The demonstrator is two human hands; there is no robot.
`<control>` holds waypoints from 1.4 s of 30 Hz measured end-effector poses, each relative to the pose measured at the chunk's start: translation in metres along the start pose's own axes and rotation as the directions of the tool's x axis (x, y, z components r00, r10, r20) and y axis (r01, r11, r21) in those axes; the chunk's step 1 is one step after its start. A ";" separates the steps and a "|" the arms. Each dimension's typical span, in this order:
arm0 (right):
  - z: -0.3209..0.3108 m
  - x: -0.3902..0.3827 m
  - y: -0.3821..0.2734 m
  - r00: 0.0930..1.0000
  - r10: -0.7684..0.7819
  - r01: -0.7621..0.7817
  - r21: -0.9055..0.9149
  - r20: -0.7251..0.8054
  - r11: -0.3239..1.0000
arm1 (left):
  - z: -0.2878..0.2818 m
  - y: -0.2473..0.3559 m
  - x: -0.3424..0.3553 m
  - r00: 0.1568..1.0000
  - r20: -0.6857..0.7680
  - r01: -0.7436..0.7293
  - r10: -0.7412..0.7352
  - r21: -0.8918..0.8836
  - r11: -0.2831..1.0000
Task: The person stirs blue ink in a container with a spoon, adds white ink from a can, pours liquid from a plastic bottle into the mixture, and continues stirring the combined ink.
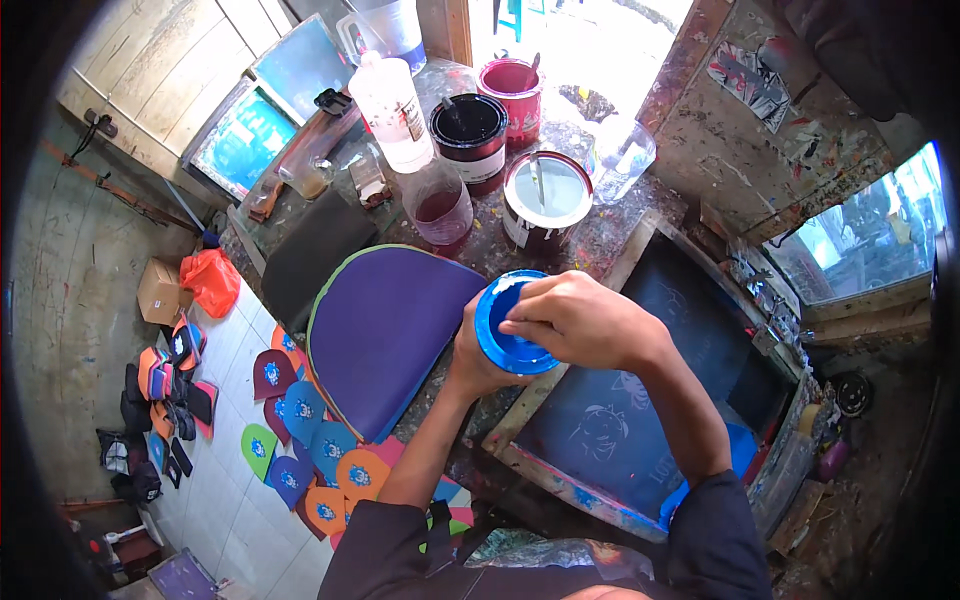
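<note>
Left hand (468, 352) holds the blue tub (512, 358) between purple sheet (385, 330) and screen (600, 465); right hand (590, 320), bunched narrow, dips inside (grip unclear). Pieces (302, 412) at left are printed; the sheet looks bare.

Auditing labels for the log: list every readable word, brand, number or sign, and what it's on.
Nothing quotable.
White bottle: print too small.
Dark-paint can: label too small.
Pale-topped can: label too blurred.
Red can: markings unreadable.
Printing screen: faint lettering, too unclear to quote.
Blue tub: no text visible.
</note>
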State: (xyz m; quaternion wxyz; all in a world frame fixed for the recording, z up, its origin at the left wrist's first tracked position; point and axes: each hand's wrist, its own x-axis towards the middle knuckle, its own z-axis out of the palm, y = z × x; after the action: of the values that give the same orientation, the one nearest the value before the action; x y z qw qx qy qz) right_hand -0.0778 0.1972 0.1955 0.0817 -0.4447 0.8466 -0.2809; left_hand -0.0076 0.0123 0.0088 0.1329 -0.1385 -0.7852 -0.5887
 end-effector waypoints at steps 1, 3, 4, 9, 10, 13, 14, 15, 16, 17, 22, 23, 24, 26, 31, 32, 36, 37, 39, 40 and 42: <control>0.000 0.001 -0.001 0.998 0.005 0.000 0.097 -0.056 0.995 | 0.002 0.001 0.001 1.000 -0.027 -0.011 0.010 -0.010 1.000; -0.005 0.000 -0.003 0.996 0.071 -0.066 0.073 -0.057 0.995 | 0.003 0.002 0.002 1.000 -0.023 -0.011 0.011 0.003 1.000; -0.006 0.000 -0.003 0.996 0.067 -0.063 0.075 -0.058 0.995 | 0.002 0.004 0.004 1.000 -0.016 -0.011 0.012 0.022 1.000; -0.003 0.000 -0.001 0.997 0.076 -0.077 0.156 0.012 0.985 | 0.001 0.001 0.001 1.000 -0.011 -0.001 0.000 -0.039 0.999; -0.002 0.000 -0.001 0.991 0.072 -0.055 0.147 -0.111 0.988 | 0.001 0.000 0.001 1.000 -0.005 0.000 0.000 0.002 1.000; -0.004 -0.001 -0.002 0.993 0.095 -0.103 0.131 0.063 0.986 | -0.001 0.002 0.000 1.000 0.006 0.009 -0.009 0.037 0.999; -0.003 -0.002 -0.001 0.992 0.039 -0.064 0.219 0.117 0.974 | 0.001 0.002 0.001 1.000 0.012 0.015 -0.015 0.027 1.000; 0.000 -0.001 -0.001 0.999 0.017 -0.003 0.283 -0.046 0.959 | 0.002 0.002 0.002 1.000 0.013 0.013 -0.013 0.021 1.000; -0.001 0.000 -0.002 0.999 0.013 0.000 0.286 -0.045 0.958 | 0.000 0.003 0.001 1.000 0.004 0.010 -0.010 0.028 1.000; -0.003 0.000 -0.003 0.999 0.044 -0.039 0.151 -0.026 0.988 | -0.001 0.004 0.000 1.000 -0.006 0.008 -0.007 0.035 0.999; 0.001 0.001 0.001 1.000 0.002 0.001 0.277 -0.012 0.961 | 0.001 -0.001 0.001 1.000 -0.004 -0.009 0.009 0.010 1.000; 0.001 0.002 0.001 0.995 0.027 -0.004 0.230 -0.098 0.973 | 0.002 -0.001 0.001 0.999 -0.008 -0.035 0.035 0.005 0.999; 0.000 -0.001 0.003 0.995 0.029 -0.007 0.228 -0.095 0.974 | 0.003 -0.001 0.001 0.999 -0.009 -0.035 0.035 0.001 0.999; -0.002 -0.005 0.005 0.993 0.089 -0.089 -0.001 0.081 0.996 | 0.002 0.001 0.002 1.000 0.000 0.006 -0.006 0.002 1.000; 0.003 -0.001 0.004 0.995 0.020 -0.004 0.157 -0.100 0.988 | -0.001 0.001 0.000 1.000 -0.001 0.021 -0.021 0.006 1.000; 0.000 -0.001 0.005 0.995 0.019 -0.003 0.160 -0.101 0.987 | -0.001 0.002 0.000 1.000 -0.001 0.023 -0.023 0.009 1.000; -0.001 -0.002 0.008 0.980 -0.089 0.075 0.089 0.175 0.993 | 0.001 0.000 0.002 1.000 -0.002 -0.010 0.010 -0.012 1.000; 0.000 0.001 0.005 0.999 -0.040 0.033 0.154 0.037 0.988 | 0.001 -0.001 0.002 1.000 -0.013 -0.027 0.026 -0.029 0.999; -0.004 0.002 -0.001 0.994 0.102 -0.097 0.105 -0.044 0.990 | 0.002 -0.003 0.000 1.000 -0.012 -0.004 0.003 -0.025 1.000; -0.003 0.000 0.001 0.993 0.104 -0.099 0.104 -0.047 0.990 | 0.003 -0.003 0.000 1.000 -0.007 0.016 -0.017 -0.022 1.000; 0.000 -0.002 0.008 0.979 0.007 -0.013 0.030 0.206 0.999 | 0.001 -0.001 -0.001 1.000 0.004 0.013 -0.013 0.005 1.000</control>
State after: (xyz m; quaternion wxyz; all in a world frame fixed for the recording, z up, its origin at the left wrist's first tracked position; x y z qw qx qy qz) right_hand -0.0820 0.2025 0.1912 0.1772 -0.4658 0.8313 -0.2461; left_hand -0.0074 0.0134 0.0073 0.1279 -0.1342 -0.7878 -0.5874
